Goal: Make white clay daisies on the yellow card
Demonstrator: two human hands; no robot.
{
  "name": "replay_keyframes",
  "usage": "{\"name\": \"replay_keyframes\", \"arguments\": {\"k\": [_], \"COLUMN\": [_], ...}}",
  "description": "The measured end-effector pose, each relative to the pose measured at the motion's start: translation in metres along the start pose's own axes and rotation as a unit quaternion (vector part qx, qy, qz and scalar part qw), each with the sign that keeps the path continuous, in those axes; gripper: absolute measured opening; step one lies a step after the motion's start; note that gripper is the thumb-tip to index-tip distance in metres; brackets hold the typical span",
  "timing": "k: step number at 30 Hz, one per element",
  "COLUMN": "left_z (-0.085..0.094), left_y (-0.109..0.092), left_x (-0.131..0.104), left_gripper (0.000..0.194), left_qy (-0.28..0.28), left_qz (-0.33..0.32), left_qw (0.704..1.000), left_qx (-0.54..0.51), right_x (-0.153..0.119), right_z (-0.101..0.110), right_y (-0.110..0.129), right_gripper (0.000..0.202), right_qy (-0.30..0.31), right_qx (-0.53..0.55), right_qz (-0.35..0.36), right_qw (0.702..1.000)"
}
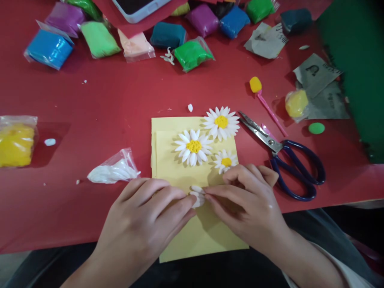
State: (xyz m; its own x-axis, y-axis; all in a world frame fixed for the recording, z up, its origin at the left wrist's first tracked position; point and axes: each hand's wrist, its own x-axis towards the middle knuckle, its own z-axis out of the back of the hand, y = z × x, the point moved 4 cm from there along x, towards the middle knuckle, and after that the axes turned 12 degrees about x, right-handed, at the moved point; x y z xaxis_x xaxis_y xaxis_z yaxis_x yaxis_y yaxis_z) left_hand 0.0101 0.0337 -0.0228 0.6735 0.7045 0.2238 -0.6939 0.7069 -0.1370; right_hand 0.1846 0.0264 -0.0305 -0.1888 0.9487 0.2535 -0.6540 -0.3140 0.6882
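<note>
On the yellow paper (183,248) lie three daisies with white petals and yellow centres: a left daisy (193,147), an upper right daisy (221,122) and a smaller daisy (226,162). Below them is a small cluster of white clay petals (198,201). My right hand (250,200) pinches a white petal (197,189) by its right end, at the top of the cluster. My left hand (147,216) has its fingers pressed together, with the tips at the cluster's left side; whether they grip it is hidden.
Scissors (271,143) lie right of the paper, near a pink stick tool (273,114) and a green oval (316,128). A bag of white clay (114,170) sits at the left. Coloured clay packs (193,54) and a phone (141,8) are at the back.
</note>
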Motion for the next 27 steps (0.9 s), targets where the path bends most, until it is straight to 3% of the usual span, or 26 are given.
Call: {"name": "replay_keyframes", "arguments": {"k": [7,14,21,27], "left_z": [-0.001,0.0,0.002,-0.002], "left_y": [0.001,0.0,0.006,0.002], "left_x": [-0.003,-0.004,-0.004,0.0], "left_gripper": [0.016,0.016,0.008,0.021], "left_qy": [0.011,0.001,-0.025,-0.002], "left_qz": [0.0,0.0,0.061,0.078], "left_qw": [1.0,1.0,0.997,0.997], "left_qx": [-0.008,-0.018,-0.036,0.008], "right_x": [-0.001,-0.002,0.0,-0.001], "right_z": [0.003,0.001,0.01,0.008], "right_y": [0.001,0.005,0.003,0.002], "right_gripper": [0.007,0.014,0.012,0.011], "right_qy": [-0.003,0.05,0.018,0.011], "right_qx": [0.012,-0.001,0.028,-0.016], "right_qz": [0.01,0.059,0.021,0.038], "right_qw": [1.0,0.997,0.999,0.999]}}
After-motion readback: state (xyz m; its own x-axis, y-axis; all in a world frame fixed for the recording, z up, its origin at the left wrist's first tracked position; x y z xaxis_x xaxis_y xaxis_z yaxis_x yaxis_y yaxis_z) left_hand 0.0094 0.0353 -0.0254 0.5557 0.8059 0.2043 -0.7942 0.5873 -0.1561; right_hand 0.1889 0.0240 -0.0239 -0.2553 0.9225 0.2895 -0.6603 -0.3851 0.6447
